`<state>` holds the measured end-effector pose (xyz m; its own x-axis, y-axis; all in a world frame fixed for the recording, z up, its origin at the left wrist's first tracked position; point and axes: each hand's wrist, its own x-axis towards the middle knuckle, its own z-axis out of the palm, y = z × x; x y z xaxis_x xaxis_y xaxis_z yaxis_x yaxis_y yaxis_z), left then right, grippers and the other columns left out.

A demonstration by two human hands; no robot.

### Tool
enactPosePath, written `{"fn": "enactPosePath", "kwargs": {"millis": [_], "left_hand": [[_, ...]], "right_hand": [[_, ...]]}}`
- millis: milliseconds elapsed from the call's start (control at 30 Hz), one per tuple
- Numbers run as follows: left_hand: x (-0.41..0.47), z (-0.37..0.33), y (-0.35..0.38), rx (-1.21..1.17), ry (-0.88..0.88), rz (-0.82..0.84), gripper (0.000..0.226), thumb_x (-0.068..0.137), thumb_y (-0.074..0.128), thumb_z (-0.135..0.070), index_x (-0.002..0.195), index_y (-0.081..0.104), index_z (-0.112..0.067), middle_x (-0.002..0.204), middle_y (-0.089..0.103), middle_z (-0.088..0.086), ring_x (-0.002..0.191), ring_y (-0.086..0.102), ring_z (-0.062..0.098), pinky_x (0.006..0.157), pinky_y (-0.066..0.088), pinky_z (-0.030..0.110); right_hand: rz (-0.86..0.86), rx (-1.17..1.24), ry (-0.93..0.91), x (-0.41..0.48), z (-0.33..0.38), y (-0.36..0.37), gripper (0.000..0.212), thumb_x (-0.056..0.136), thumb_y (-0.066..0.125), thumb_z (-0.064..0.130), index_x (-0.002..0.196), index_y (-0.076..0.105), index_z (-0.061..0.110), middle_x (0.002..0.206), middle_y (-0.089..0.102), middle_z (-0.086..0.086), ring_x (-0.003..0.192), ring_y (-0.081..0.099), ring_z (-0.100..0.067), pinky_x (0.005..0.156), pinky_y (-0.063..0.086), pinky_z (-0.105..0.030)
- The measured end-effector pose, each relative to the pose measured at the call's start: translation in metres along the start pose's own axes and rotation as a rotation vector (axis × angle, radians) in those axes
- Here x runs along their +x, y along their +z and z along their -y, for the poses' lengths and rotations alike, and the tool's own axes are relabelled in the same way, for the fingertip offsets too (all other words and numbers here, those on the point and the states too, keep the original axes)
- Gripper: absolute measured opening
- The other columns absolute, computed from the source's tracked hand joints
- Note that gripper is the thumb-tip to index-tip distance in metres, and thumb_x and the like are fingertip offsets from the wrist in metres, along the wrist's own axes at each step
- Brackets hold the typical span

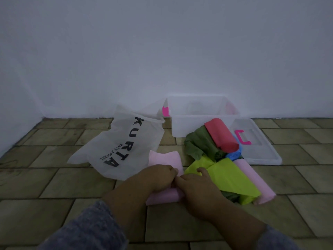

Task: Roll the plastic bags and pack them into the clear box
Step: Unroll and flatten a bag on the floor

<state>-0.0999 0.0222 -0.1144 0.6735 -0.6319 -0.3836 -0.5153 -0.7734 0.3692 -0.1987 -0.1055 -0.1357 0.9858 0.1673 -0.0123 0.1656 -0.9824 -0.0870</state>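
Observation:
A pale pink bag [164,159] lies on the tiled floor in front of me, its near end rolled up. My left hand [153,178] and my right hand [196,188] both grip that roll, fingers curled over it. To the right lies a heap of bags: a lime green bag [228,175], a dark green bag [200,143], a red roll [221,135], a blue bag [234,154] and a pink roll [252,177]. The clear box [198,123] stands open against the wall behind them.
A white bag printed KURTA [117,143] lies spread to the left. The box's clear lid [259,147] with a pink latch [242,137] lies flat to the right of the heap. A white wall runs close behind the box.

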Motion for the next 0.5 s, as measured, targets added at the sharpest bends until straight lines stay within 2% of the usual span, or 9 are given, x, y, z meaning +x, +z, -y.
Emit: {"fn": "enactPosePath", "kwargs": {"millis": [67,167,233,300,400,433,500], "left_hand": [[0.001,0.003,0.001,-0.070,-0.006,-0.008,0.033,0.102,0.029,-0.021,0.129,0.042,-0.006,0.130,0.049,0.018,0.115,0.048,0.029,0.094,0.036,0.035],[-0.001,0.004,0.002,-0.014,0.044,0.019,0.039,0.103,0.021,-0.030,0.122,0.050,-0.010,0.123,0.056,0.018,0.110,0.051,0.028,0.097,0.037,0.037],[-0.004,0.005,0.003,-0.089,0.026,0.018,0.050,0.103,0.017,-0.040,0.121,0.055,-0.014,0.126,0.056,0.017,0.113,0.050,0.027,0.100,0.033,0.035],[-0.006,0.010,0.005,-0.114,0.053,-0.007,0.051,0.102,0.016,-0.044,0.130,0.051,-0.020,0.136,0.051,0.013,0.121,0.047,0.024,0.099,0.029,0.030],[-0.015,0.021,0.014,-0.123,0.122,-0.130,0.044,0.101,0.029,-0.042,0.140,0.040,-0.026,0.145,0.043,0.002,0.127,0.043,0.018,0.099,0.030,0.028],[-0.020,0.024,0.019,-0.136,0.119,-0.184,0.044,0.098,0.038,-0.043,0.140,0.039,-0.029,0.144,0.042,-0.003,0.124,0.044,0.015,0.098,0.033,0.028],[-0.029,0.031,0.030,-0.118,0.115,-0.273,0.047,0.090,0.054,-0.040,0.134,0.041,-0.032,0.135,0.045,-0.009,0.109,0.046,0.006,0.086,0.036,0.020]], "right_hand": [[0.045,-0.013,-0.023,0.003,-0.003,-0.004,0.050,0.079,0.051,0.025,0.127,0.041,0.032,0.108,0.062,0.006,0.106,0.057,-0.020,0.106,0.015,-0.047],[0.094,-0.017,-0.032,0.007,-0.006,-0.011,0.049,0.080,0.050,0.026,0.127,0.041,0.037,0.110,0.066,0.005,0.105,0.059,-0.021,0.107,0.012,-0.045],[0.118,-0.019,-0.025,0.010,-0.007,-0.015,0.047,0.081,0.050,0.026,0.126,0.043,0.038,0.108,0.067,0.003,0.104,0.060,-0.021,0.108,0.012,-0.045],[0.123,-0.028,-0.025,0.013,-0.007,-0.016,0.043,0.082,0.050,0.027,0.124,0.045,0.037,0.107,0.067,0.003,0.103,0.060,-0.021,0.108,0.013,-0.046],[0.133,-0.024,-0.017,0.014,-0.007,-0.016,0.040,0.084,0.050,0.028,0.122,0.047,0.037,0.105,0.068,0.003,0.102,0.060,-0.019,0.107,0.014,-0.047],[0.135,-0.017,-0.012,0.015,-0.007,-0.015,0.038,0.084,0.050,0.028,0.121,0.047,0.036,0.102,0.068,0.003,0.100,0.061,-0.019,0.106,0.015,-0.047],[0.133,0.002,-0.002,0.014,-0.008,-0.015,0.033,0.085,0.050,0.029,0.117,0.047,0.036,0.097,0.069,0.003,0.096,0.061,-0.019,0.106,0.015,-0.047]]}}
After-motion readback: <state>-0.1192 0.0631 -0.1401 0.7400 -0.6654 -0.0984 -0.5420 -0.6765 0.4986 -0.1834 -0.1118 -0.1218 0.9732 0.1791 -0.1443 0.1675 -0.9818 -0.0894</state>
